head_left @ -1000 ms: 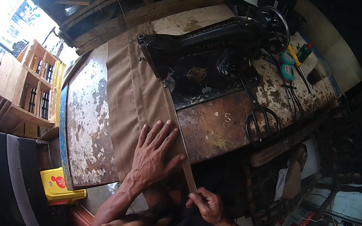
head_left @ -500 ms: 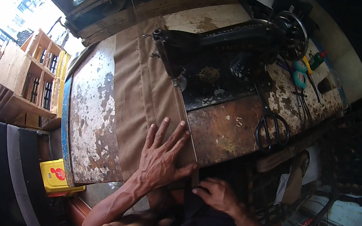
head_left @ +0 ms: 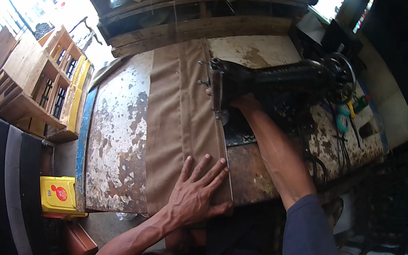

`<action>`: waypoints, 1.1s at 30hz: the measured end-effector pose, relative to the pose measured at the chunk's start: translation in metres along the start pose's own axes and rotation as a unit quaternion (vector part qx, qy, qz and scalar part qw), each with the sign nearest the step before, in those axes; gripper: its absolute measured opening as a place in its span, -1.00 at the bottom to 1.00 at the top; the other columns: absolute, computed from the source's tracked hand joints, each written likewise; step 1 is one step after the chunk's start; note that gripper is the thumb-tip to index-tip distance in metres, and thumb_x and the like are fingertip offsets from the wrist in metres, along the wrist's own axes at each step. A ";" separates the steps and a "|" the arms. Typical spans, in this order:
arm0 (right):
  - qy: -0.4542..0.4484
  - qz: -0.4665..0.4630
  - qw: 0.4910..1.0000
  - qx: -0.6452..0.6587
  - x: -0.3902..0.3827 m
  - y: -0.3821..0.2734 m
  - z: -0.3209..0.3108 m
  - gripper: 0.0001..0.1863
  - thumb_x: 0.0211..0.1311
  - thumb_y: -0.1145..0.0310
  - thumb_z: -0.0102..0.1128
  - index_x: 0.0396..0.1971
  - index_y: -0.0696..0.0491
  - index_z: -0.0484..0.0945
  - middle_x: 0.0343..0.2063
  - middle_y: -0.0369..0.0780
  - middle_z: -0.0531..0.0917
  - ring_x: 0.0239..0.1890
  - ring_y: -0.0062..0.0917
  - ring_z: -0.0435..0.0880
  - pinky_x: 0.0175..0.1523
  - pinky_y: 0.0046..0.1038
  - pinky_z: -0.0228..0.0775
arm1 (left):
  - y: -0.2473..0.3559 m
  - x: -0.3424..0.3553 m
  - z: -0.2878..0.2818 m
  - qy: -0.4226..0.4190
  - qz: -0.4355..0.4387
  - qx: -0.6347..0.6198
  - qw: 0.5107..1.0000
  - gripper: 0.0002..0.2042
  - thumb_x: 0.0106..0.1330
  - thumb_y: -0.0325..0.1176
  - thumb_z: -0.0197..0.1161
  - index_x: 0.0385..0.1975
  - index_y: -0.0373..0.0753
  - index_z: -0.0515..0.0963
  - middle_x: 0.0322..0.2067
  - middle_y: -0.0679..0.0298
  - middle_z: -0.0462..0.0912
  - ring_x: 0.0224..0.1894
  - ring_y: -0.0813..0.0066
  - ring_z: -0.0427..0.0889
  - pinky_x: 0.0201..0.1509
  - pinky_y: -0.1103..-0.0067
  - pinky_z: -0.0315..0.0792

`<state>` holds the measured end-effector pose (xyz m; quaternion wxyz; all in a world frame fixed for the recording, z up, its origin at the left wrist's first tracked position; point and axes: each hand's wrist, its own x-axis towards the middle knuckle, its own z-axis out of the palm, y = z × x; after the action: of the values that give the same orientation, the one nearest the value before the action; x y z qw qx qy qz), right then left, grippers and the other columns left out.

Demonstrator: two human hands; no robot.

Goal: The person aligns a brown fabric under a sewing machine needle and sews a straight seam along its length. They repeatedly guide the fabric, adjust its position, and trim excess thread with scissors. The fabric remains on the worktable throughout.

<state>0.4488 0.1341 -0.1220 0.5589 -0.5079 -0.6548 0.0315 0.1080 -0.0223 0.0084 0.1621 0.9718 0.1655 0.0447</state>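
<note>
A long strip of brown cloth [head_left: 168, 116] lies lengthwise over the worn tabletop and passes beneath the needle end of a black sewing machine [head_left: 276, 77]. On the near part of the cloth my left hand [head_left: 196, 193] rests flat, fingers spread, with the thumb by the cloth's right edge. My right hand [head_left: 244, 102] reaches under the machine's arm, close to the needle bar and the cloth's edge. Its fingers are mostly hidden behind the machine head, so whether they grip anything does not show.
Black scissors [head_left: 318, 167] lie partly behind my right forearm. Teal thread snips [head_left: 342, 120], a yellow-handled screwdriver [head_left: 352, 116] and a green bottle [head_left: 361, 103] sit right of the machine. A wooden crate [head_left: 42, 86] and a yellow box [head_left: 62, 196] stand left of the table.
My right hand has gone from the near table edge forward to beneath the machine's arm. My left hand stays flat on the cloth. The view has shifted, so the table appears lower and further right.
</note>
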 end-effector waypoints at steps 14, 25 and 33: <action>-0.160 0.236 0.711 0.642 0.010 0.022 -0.029 -0.43 0.55 -0.03 0.22 0.23 0.17 0.52 0.19 -0.02 0.59 0.28 0.08 0.63 0.37 0.06 0.60 | -0.004 0.000 0.001 -0.020 0.003 -0.007 1.000 -0.13 0.33 0.37 0.26 0.52 -0.12 0.44 0.62 0.29 0.27 0.68 0.07 0.11 0.72 -0.12 -0.19; -0.144 0.109 0.980 0.084 0.016 -0.010 -0.021 -0.70 0.43 0.25 0.40 -0.03 0.16 0.66 -0.21 -0.31 0.67 -0.18 -0.66 0.62 -0.18 -0.59 0.49 | -0.013 0.008 0.001 -0.016 0.002 -0.025 1.000 -0.14 0.33 0.38 0.24 0.50 -0.11 0.46 0.62 0.30 0.27 0.69 0.01 0.07 0.72 -0.13 -0.23; -0.086 0.252 0.890 0.369 0.037 -0.011 -0.007 -0.73 0.39 0.19 0.49 -0.31 0.10 0.69 -0.54 -0.37 0.64 -0.50 -0.69 0.58 -0.36 -0.48 0.44 | -0.022 0.020 -0.002 -0.014 -0.009 -0.029 0.999 -0.13 0.30 0.35 0.26 0.52 -0.08 0.43 0.64 0.33 0.23 0.71 -0.01 0.00 0.74 -0.12 -0.28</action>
<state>0.4525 0.1507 -0.0869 0.6211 -0.4083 -0.4913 0.4540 0.1201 0.0048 0.0040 0.1929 0.9657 0.1706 0.0340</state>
